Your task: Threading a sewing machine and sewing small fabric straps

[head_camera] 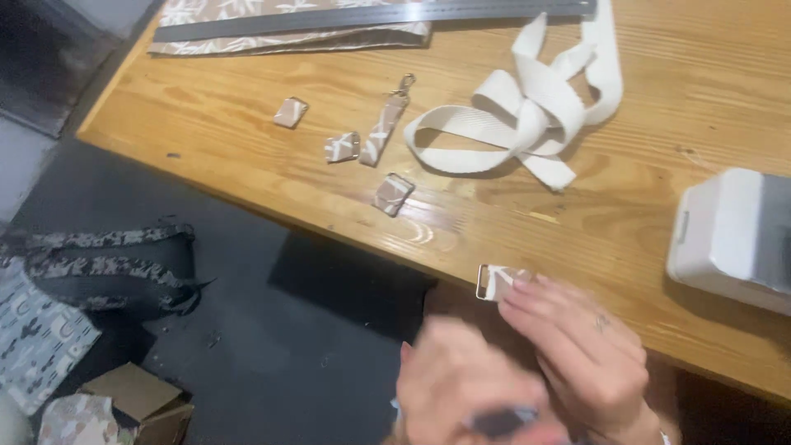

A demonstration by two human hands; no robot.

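My right hand (577, 350) pinches a small patterned fabric tab with a metal ring (493, 282) at the near edge of the wooden table (659, 107). Blurred and low in the view, my left hand (465, 391) is closed around a dark, thin object (501, 422) that I cannot identify. Three similar fabric tabs (290, 111) (341, 147) (393, 194) and a fabric strap with a metal clasp (386, 130) lie on the table further away. A tangle of white webbing (527, 115) sits beyond them.
A long metal ruler (371, 16) lies on patterned fabric (247, 39) at the table's far edge. A white machine (733, 239) stands at the right. On the dark floor at the left lie a patterned strap (99, 264), fabric pieces and a cardboard box (136, 400).
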